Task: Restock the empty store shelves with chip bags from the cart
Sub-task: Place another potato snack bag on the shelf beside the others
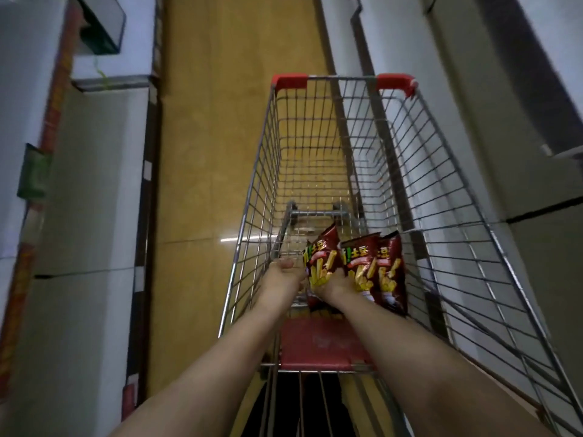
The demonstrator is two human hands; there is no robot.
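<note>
Both hands were inside the cart (290, 82): the left hand (285, 272) gripped one chip bag (321, 258), and the right hand (335, 285) clutched two more bags (375, 269) beside it.

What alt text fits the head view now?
Inside a wire cart, the person's left grip holds one dark red chip bag, the right grip holds the middle bag, a third bag overlapping it. Shelves flank the cart.

Dark red chip bags (362, 269) with yellow sticks; silver cart (441, 184), red corners; tan floor (214, 152).
</note>
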